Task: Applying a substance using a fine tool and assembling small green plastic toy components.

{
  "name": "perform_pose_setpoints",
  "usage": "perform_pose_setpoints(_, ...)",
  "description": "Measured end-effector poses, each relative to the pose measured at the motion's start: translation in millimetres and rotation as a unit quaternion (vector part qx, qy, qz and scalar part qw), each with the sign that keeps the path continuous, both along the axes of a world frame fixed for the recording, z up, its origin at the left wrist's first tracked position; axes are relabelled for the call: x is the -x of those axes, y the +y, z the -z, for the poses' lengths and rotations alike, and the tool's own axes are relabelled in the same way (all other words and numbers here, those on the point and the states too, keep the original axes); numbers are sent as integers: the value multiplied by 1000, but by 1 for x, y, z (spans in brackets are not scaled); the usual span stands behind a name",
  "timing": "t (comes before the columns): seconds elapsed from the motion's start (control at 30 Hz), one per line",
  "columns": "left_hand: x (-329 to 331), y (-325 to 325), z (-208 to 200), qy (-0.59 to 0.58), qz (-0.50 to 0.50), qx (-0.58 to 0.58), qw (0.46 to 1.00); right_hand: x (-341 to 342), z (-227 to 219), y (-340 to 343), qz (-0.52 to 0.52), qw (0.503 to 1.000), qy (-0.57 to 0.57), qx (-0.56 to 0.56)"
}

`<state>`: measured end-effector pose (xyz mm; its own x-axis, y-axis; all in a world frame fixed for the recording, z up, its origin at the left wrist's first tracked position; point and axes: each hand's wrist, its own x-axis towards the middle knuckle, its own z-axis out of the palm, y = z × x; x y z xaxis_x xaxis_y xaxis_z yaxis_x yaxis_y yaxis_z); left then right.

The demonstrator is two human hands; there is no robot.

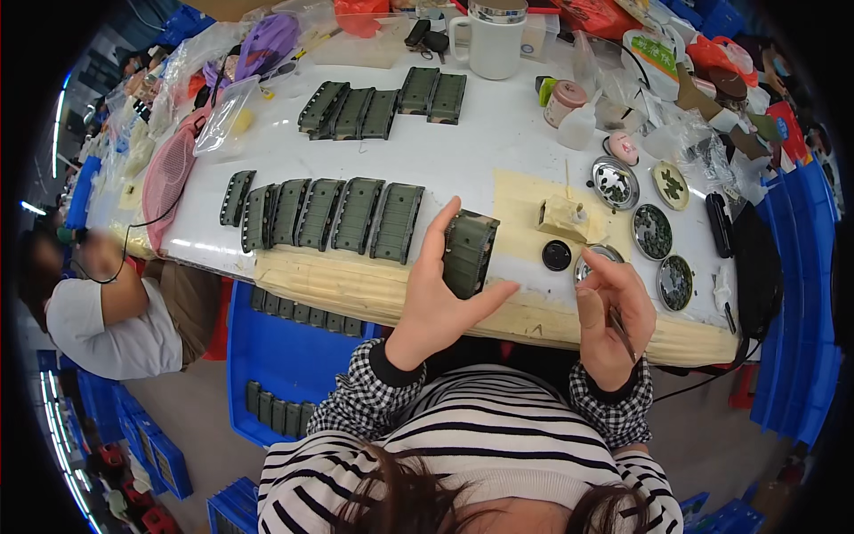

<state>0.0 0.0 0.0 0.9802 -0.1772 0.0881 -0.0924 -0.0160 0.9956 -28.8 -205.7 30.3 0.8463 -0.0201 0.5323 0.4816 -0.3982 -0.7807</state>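
My left hand holds a dark green plastic part upright over the front edge of the white table, thumb and fingers clamped on its sides. My right hand pinches a thin brush just below a small round metal dish. A row of several matching green parts lies on the table to the left of the held one. A second row of green parts lies farther back.
Round paint dishes and a black lid sit at the right, with a white mug and bottles behind. A blue crate with more green parts stands below the table. Another person sits at left.
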Motion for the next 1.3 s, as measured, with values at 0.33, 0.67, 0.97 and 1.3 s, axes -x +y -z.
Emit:
perform_pose_setpoints(0.33, -20, 1, 13, -229, -185, -467, 833, 0, 0, 2, -13, 999, 13, 40)
perform_pose_setpoints(0.67, -53, 46, -22, -292, -179, -422, 839, 11, 1, -10, -16, 997, 59, -38)
perform_pose_setpoints(0.97, -263, 193, -19, -126, -153, -640, 743, 9, -12, -38, -28, 998, 39, 41)
perform_pose_setpoints(1.3, -108, 93, -79, -120, -134, -102, 978, 7, 33, -74, 72, 984, 161, 22)
